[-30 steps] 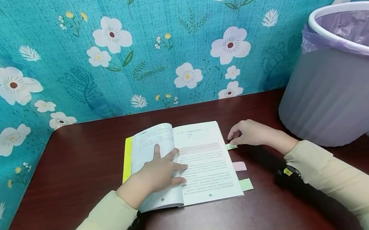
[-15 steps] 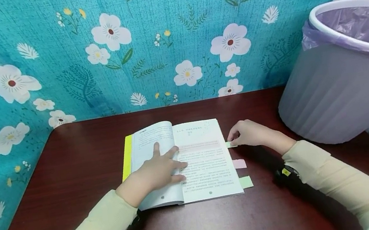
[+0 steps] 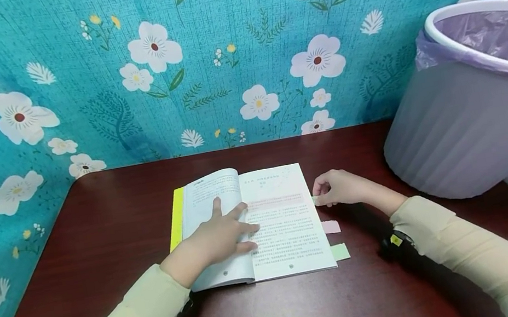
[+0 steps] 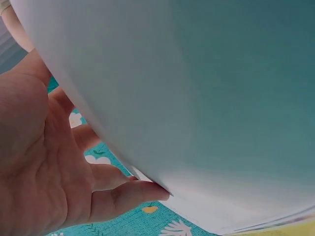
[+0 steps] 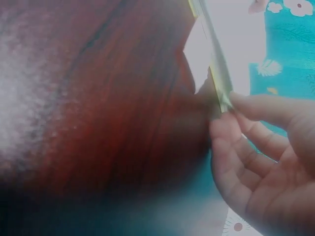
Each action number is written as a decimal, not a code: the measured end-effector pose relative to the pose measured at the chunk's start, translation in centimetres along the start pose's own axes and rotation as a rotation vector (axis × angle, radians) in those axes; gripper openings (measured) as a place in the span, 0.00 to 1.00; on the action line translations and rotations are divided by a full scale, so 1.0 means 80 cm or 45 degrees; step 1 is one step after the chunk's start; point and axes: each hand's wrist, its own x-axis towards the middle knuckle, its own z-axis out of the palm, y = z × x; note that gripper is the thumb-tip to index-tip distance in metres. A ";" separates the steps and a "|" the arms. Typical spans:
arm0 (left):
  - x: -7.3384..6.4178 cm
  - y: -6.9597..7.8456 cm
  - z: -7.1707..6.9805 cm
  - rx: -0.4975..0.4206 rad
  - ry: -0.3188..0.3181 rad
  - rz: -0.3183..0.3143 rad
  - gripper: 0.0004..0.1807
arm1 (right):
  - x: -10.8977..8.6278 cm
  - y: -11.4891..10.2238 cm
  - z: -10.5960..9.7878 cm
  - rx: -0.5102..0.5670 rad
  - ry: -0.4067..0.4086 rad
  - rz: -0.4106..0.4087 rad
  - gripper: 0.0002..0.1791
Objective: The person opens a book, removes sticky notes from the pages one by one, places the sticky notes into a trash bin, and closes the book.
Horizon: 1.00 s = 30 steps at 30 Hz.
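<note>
An open book (image 3: 287, 231) with printed pages and a yellow cover edge lies on the dark red-brown table. My left hand (image 3: 218, 236) rests with spread fingers across its left page and the fold; in the left wrist view a curved page (image 4: 123, 98) covers much of the scene. At the book's right edge, my right hand (image 3: 342, 187) pinches the upper green sticky tab (image 3: 315, 201) between thumb and fingertips, hiding most of it. Below it, a pink sticky tab (image 3: 331, 226) and a lower green sticky tab (image 3: 341, 251) stick out from the same edge.
A grey waste bin (image 3: 466, 113) with a lilac liner stands at the right, close to my right forearm. Behind the table (image 3: 279, 315) hangs a turquoise flowered cloth (image 3: 216, 76).
My right hand has moved slightly down and closed its fingertips over the upper green sticky tab, so less of it shows. My left hand stays in place on the book.
</note>
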 end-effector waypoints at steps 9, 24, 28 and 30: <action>-0.006 -0.002 -0.002 -0.030 0.020 0.035 0.24 | -0.005 -0.001 -0.008 0.283 0.006 0.018 0.09; -0.009 -0.020 0.006 -0.090 0.034 0.058 0.26 | -0.018 -0.019 -0.012 0.747 -0.042 0.026 0.13; -0.012 -0.028 0.007 -0.125 0.047 0.073 0.27 | -0.021 -0.031 -0.010 0.915 -0.056 0.027 0.12; -0.013 -0.031 0.007 -0.134 0.054 0.083 0.27 | -0.022 -0.036 -0.011 0.991 -0.054 0.038 0.10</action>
